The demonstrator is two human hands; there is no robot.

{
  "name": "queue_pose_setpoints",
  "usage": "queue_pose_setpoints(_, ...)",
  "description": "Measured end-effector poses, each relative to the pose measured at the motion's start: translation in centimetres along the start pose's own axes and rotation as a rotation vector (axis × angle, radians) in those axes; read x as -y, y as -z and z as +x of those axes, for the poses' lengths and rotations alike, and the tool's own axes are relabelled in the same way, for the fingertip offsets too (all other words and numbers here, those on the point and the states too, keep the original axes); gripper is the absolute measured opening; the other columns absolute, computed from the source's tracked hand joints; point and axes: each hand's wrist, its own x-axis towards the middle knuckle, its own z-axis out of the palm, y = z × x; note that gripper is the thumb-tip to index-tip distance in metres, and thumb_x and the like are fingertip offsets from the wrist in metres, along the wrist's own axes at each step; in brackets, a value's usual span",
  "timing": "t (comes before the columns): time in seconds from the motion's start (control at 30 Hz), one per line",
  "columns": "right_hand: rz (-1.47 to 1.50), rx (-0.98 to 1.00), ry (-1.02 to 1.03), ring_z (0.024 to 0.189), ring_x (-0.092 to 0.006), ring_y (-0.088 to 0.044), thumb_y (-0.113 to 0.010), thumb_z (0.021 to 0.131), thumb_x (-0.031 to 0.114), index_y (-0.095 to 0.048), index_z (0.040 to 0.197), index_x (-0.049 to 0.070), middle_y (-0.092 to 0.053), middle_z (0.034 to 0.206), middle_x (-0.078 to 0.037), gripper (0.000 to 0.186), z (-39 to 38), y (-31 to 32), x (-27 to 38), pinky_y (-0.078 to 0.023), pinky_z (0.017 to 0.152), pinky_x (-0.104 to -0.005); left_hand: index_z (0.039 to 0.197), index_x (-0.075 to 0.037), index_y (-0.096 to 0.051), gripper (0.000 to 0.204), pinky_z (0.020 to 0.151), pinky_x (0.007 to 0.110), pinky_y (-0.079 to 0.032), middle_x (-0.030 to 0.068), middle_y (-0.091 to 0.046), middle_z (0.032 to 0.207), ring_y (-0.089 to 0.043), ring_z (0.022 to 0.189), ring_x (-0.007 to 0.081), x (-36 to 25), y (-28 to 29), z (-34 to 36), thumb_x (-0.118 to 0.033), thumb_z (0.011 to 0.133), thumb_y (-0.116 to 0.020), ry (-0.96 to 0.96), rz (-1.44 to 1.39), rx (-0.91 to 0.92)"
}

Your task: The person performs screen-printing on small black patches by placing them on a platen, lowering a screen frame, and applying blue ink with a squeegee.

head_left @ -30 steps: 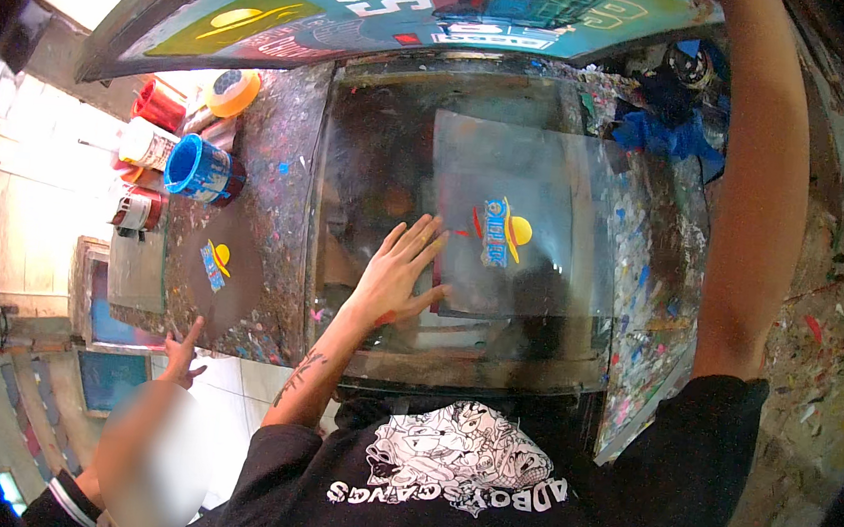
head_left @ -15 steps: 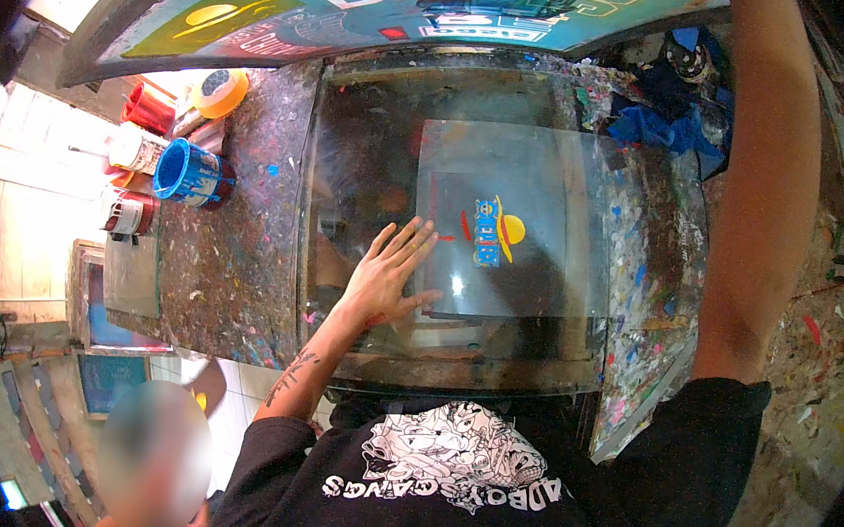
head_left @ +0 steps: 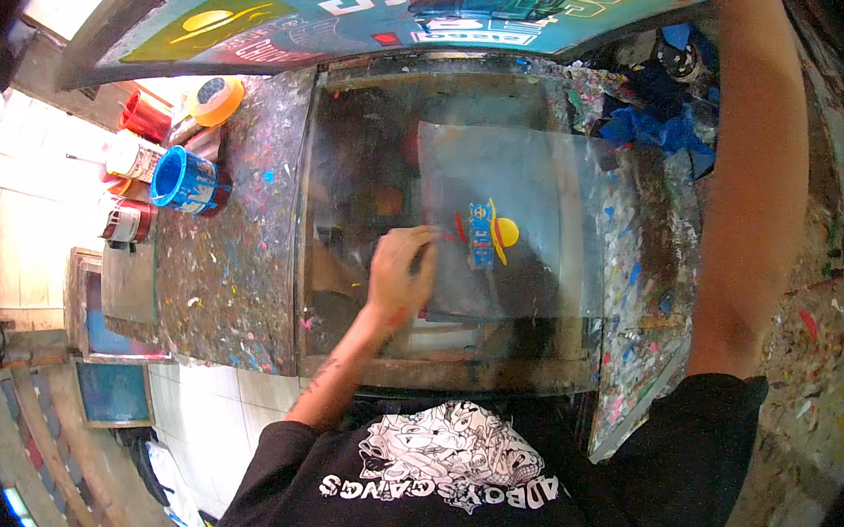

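Note:
A translucent sheet point(head_left: 553, 180) lies on the glass-topped station point(head_left: 349, 127), over a small yellow, red and blue hat design point(head_left: 494, 238). My left hand point(head_left: 401, 272) is at the sheet's left edge, fingers curled in and seemingly pinched on that edge. My right forearm point(head_left: 747, 222) stretches up along the right side to the hinged screen frame point(head_left: 282, 25) raised at the back, which carries painted stencils. The right hand itself is beyond the top of the picture.
Blue point(head_left: 186, 186), red point(head_left: 139, 113) and white paint cans point(head_left: 133, 156) stand at the table's back left beside a yellow-orange container point(head_left: 213, 100). Blue rags point(head_left: 655, 128) lie at back right. A paint-splattered ledge point(head_left: 821, 349) runs along the right, and tiled floor point(head_left: 208, 415) shows below left.
My left hand has gone from spread flat to curled at the sheet's edge. A co-worker at lower left and a dark printed piece on the left table have left the view.

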Motion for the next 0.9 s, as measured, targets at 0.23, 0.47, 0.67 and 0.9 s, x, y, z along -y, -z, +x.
queue_pose_setpoints(0.23, -0.327, -0.194, 0.185, 0.108, -0.0353, -0.069, -0.084, 0.066, 0.06, -0.065, 0.124, -0.01, -0.071, 0.119, -0.028, 0.093, -3.4, -2.9, -1.1, -0.054, 0.091, -0.0416, 0.148, -0.005, -0.052, 0.061, 0.11, 0.049, -0.044, 0.0223, -0.058, 0.143, -0.057, 0.131, 0.0381, -14.8, -1.3, 7.6, -0.023, 0.093, -0.069, -0.476, -0.251, 0.01)
queue_pose_setpoints(0.47, -0.329, -0.392, 0.417, 0.087, -0.0316, -0.062, -0.088, 0.059, 0.046, -0.062, 0.107, 0.009, -0.061, 0.092, -0.01, 0.066, -14.6, -19.1, -5.8, -0.049, 0.076, -0.0451, 0.124, -0.002, -0.066, 0.065, 0.102, 0.052, -0.041, 0.0188, -0.065, 0.121, -0.058, 0.114, 0.0379, -15.6, 14.4, -2.6, -0.043, 0.077, -0.085, -0.109, 0.698, -0.387)
queue_pose_setpoints(0.67, -0.268, -0.15, 0.268, 0.094, -0.0263, -0.059, -0.078, 0.082, 0.04, -0.06, 0.104, 0.008, -0.058, 0.094, -0.008, 0.043, -18.8, -31.8, -9.5, -0.048, 0.083, -0.0395, 0.11, -0.001, -0.058, 0.05, 0.088, 0.045, -0.043, 0.0134, -0.064, 0.105, -0.058, 0.1, 0.0323, -4.9, 5.5, -9.2, -0.022, 0.076, -0.087, -0.093, 0.407, -0.04)
queue_pose_setpoints(0.9, -0.289, -0.121, 0.303, 0.093, -0.0274, -0.06, -0.075, 0.087, 0.029, -0.06, 0.1, 0.01, -0.059, 0.094, -0.009, 0.027, -16.3, -33.4, -12.7, -0.051, 0.081, -0.0409, 0.118, -0.002, -0.053, 0.06, 0.088, 0.045, -0.041, 0.0132, -0.062, 0.107, -0.059, 0.101, 0.0341, -3.0, 3.9, -10.4, -0.016, 0.072, -0.089, -0.099, 0.302, -0.153)
